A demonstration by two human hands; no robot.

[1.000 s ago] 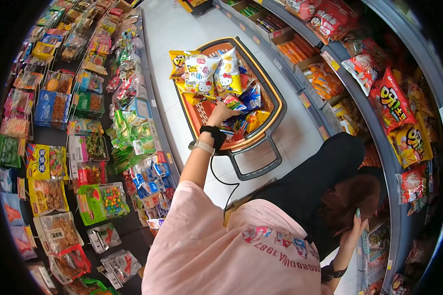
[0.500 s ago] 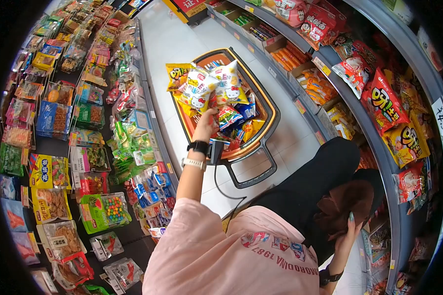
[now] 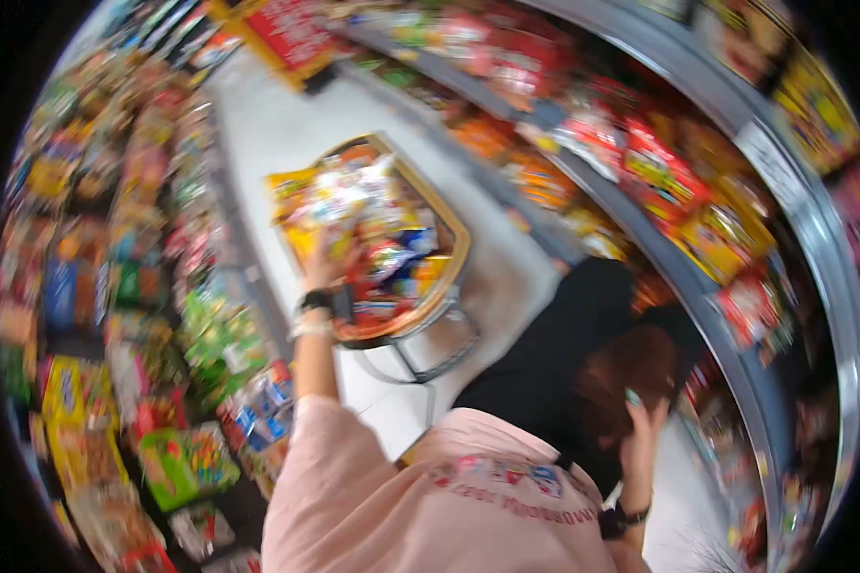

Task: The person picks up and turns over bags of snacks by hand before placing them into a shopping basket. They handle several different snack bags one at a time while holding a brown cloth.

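My left hand (image 3: 327, 260), blurred by motion, is inside the orange-rimmed shopping basket (image 3: 462, 250) against the pile of snack bags. White and yellow snack bags (image 3: 349, 191) lie on top, just beyond my fingers. Red and blue packets (image 3: 401, 250) sit to the right of the hand. Whether the left fingers grip a bag is not clear. My right hand (image 3: 643, 435) is low beside my knee, fingers stretched and apart, touching a dark brown, soft-looking thing (image 3: 631, 368) whose kind I cannot make out.
Hanging snack packets (image 3: 186, 458) line the left side of the aisle. On the right, a long shelf (image 3: 631, 224) holds bagged snacks and curves close past my knee. A red and yellow sign (image 3: 287, 33) stands at the far end. The basket's handle (image 3: 440, 358) points toward me.
The view has swung, so the basket and both hands appear further left and the picture is blurred. My left hand stays among the snack bags; my right hand stays by the knee.
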